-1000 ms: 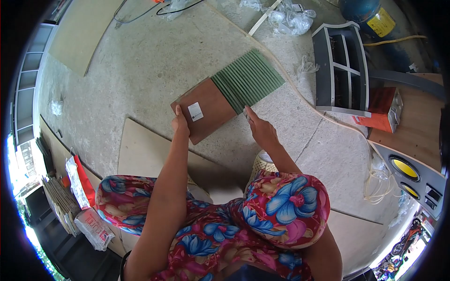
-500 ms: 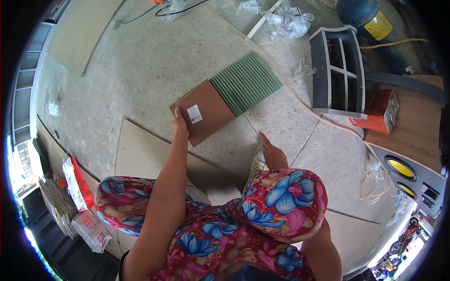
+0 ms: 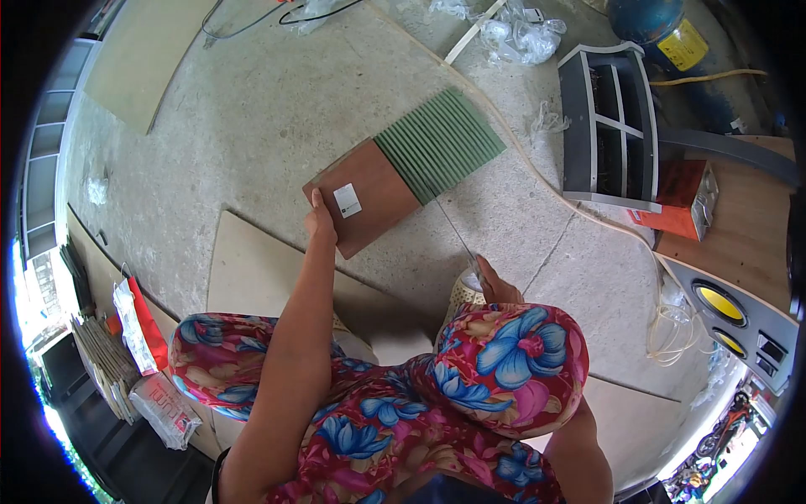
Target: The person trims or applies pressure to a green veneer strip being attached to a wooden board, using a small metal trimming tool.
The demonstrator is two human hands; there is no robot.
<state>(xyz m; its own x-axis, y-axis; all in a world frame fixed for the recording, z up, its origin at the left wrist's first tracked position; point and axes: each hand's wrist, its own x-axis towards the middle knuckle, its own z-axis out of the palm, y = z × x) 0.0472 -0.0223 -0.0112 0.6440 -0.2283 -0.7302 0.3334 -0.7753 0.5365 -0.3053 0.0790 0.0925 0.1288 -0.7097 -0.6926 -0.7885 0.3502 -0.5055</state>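
My left hand grips the near-left edge of a flat brown box-like piece, thumb on top beside its white label. From the brown piece's far-right end extends a ridged green section, pleated in parallel rows. Close to my right knee is my right hand, partly hidden by the knee, its fingers held together. A thin dark line runs from below the green section toward these fingers; I cannot tell what they hold. Patterned footwear shows beside this hand.
Flat boards lie on the concrete floor. On the right stand a grey divided rack, a red-orange can and a speaker cabinet. Clear plastic bags lie beyond. A red-and-white bag and stacked cardboard are at left.
My right hand has drawn back slightly, down and to the right toward the knee. My left hand and the brown piece have barely shifted.
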